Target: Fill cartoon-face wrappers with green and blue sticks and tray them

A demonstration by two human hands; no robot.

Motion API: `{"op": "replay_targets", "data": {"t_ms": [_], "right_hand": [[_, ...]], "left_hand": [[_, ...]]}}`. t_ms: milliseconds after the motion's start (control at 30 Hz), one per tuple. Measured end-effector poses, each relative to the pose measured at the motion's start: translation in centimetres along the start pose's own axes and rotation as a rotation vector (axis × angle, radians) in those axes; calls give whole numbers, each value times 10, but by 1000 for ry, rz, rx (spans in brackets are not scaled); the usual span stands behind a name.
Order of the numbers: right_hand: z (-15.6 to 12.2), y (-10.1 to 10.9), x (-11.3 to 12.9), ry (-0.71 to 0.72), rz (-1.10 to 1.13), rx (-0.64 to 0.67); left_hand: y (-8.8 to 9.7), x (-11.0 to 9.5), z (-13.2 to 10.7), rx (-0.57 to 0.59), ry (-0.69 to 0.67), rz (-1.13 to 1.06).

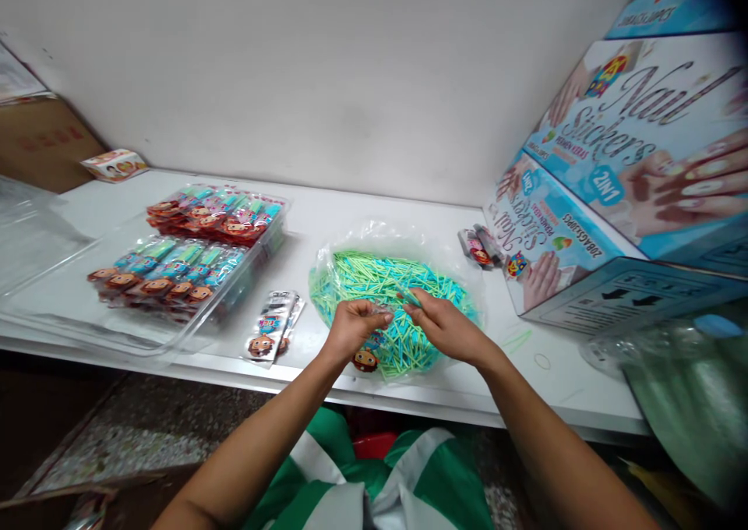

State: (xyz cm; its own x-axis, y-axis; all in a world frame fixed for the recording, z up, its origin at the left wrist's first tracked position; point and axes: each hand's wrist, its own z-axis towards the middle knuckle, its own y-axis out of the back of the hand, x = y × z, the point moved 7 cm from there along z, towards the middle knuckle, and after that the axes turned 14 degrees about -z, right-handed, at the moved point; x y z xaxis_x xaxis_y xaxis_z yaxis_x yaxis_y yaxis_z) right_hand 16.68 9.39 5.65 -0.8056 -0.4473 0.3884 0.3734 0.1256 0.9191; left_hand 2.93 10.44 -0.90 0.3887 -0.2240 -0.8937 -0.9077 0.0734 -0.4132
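My left hand (358,329) pinches the top of a small printed plastic pouch (366,358), whose brown-haired cartoon face hangs below my fingers. Beside it my right hand (441,323) is closed on a few thin green and blue sticks (407,293), held near the pouch's mouth. Under both hands lies a large clear plastic bag (374,238), spread wide and heaped with loose green and blue sticks (386,269). To the left, a couple of flat pouches (269,327) with the same cartoon print lie on the white table (315,206).
At left, a clear plastic tray (266,261) holds rows of filled pouches (169,269). Nail sticker boxes (660,148) are stacked at right, with small dark packets (480,247) beside them. A rubber band (542,361) and stray sticks (517,341) lie near the front edge.
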Motion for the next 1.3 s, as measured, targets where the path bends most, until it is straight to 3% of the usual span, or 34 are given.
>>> {"op": "replay_targets", "data": {"t_ms": [200, 467, 600, 867, 967, 1100, 1200, 1300], "right_hand": [[1, 4, 5, 42, -65, 34], [-4, 5, 6, 157, -170, 293], [-1, 1, 8, 170, -219, 337], [0, -6, 12, 124, -492, 457], [2, -10, 12, 109, -550, 455], [8, -11, 13, 137, -519, 428], [12, -4, 13, 180, -348, 412], [15, 6, 10, 209, -155, 370]], "left_hand": [[1, -8, -2, 8, -60, 95], [-1, -35, -11, 27, -400, 551], [-7, -43, -16, 57, -550, 703], [-18, -41, -25, 161, -818, 1078], [-29, -36, -26, 228, -775, 1271], [-43, -27, -29, 384, -588, 1383], [-42, -24, -31, 431, -426, 1168], [-31, -15, -27, 423, -182, 704]]}}
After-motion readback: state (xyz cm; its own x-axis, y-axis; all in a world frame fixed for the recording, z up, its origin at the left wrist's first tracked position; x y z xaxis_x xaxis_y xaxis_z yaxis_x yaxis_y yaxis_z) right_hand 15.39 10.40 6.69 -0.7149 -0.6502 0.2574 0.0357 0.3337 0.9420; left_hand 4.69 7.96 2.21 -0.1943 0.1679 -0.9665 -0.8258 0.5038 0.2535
